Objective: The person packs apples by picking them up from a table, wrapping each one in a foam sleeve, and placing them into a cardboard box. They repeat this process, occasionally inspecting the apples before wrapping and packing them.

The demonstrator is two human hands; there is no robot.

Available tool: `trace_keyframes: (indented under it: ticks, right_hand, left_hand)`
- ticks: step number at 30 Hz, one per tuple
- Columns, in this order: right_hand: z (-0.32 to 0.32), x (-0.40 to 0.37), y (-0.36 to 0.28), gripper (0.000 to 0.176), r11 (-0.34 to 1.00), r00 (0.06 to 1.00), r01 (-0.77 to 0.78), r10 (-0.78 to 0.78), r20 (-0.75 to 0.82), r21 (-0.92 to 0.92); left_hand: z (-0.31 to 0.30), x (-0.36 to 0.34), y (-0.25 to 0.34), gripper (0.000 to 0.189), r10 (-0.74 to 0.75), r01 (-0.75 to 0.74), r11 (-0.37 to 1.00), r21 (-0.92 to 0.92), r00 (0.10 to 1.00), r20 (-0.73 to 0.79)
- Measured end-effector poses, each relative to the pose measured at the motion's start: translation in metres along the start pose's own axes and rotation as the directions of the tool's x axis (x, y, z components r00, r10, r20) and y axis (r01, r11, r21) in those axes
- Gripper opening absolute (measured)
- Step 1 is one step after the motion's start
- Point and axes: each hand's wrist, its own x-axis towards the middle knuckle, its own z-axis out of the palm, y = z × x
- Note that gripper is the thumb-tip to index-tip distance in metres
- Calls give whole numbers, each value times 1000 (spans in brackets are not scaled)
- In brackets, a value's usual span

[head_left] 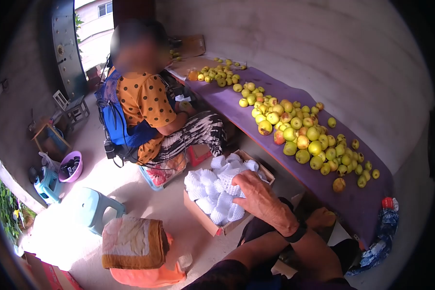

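My right hand [261,195] reaches over a cardboard box [200,215] heaped with white foam fruit nets [212,191]. Its thumb and fingers are apart, at the edge of the nets, and nothing shows between them. My forearms cross. My left hand [321,218] is low on the right, beside the table edge, with its fingers curled. What it holds, if anything, I cannot make out. Many yellow-green apples [302,141], some with red or brown patches, lie in a long heap on the purple cloth [270,82] above my hands.
A seated person [145,96] in an orange dotted top works across the box. An orange stool [150,275] with a folded pad [133,241] stands at lower left, near a light-blue stool [94,208]. Farther left are a purple basin [71,166] and a small chair [72,106].
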Motion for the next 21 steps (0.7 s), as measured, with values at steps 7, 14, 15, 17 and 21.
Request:
trace_keyframes:
  ticks: [7, 14, 15, 17, 21]
  right_hand:
    - [-134, -53, 5, 54, 867, 907, -254, 61, -417, -428]
    - [-237, -157, 4, 52, 612, 803, -509, 84, -590, -605]
    - [-256, -174, 1, 50, 549, 802, -531, 80, -591, -646]
    - [-297, -212, -1, 46, 461, 807, -540, 45, -589, -705]
    - [-305, -239, -40, 38, 456, 687, -688, 157, -710, -565]
  left_hand:
    - [-20, 0, -2, 64, 138, -139, 989, -48, 990, -16]
    - [-32, -17, 28, 60, 22, -25, 997, -73, 999, -42]
    - [-33, -15, 27, 60, 44, -48, 995, -84, 998, -40]
    - [-36, -14, 34, 60, 33, -36, 997, -75, 999, -33]
    - [-32, -18, 53, 57, 14, -17, 993, -114, 999, -30]
